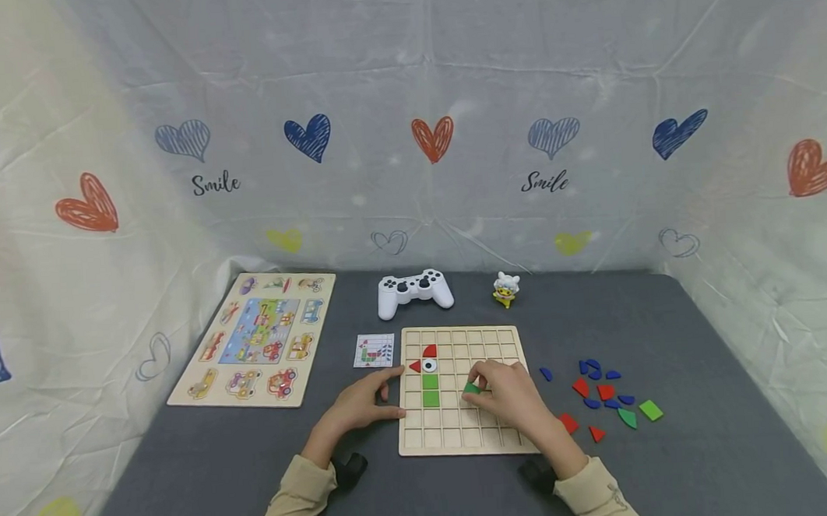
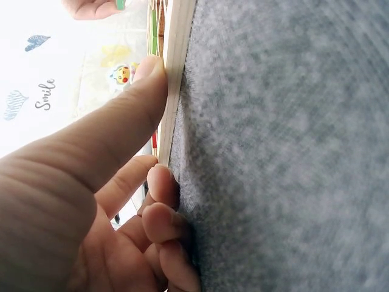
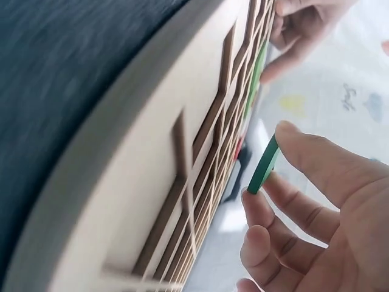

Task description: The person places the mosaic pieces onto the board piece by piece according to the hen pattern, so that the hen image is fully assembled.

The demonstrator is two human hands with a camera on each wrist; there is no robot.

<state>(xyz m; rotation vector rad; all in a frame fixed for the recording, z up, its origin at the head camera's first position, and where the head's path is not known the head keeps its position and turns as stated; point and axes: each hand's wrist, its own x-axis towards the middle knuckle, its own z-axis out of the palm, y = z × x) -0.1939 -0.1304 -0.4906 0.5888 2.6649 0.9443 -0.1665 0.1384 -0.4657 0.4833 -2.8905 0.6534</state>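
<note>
While the right hand (image 1: 510,393) pinches a green piece (image 3: 265,165) between thumb and fingertips just above the grid board (image 1: 451,398), the left hand (image 1: 356,403) touches the board's left edge with extended thumb and forefinger, grasping nothing. Loose coloured pieces (image 1: 606,392) lie to its right. Two green squares (image 1: 431,398) sit in its cells, below a black-dotted white piece (image 1: 429,365). Farther back are a picture card (image 1: 374,350), then a white controller (image 1: 415,292) and a small figurine (image 1: 505,289).

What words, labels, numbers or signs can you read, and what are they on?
"Smile": on the cloth backdrop, towards the left.
"Smile": on the backdrop again, right of centre.
Too small to read: any marks on the white controller, picture card or puzzle board.
</note>
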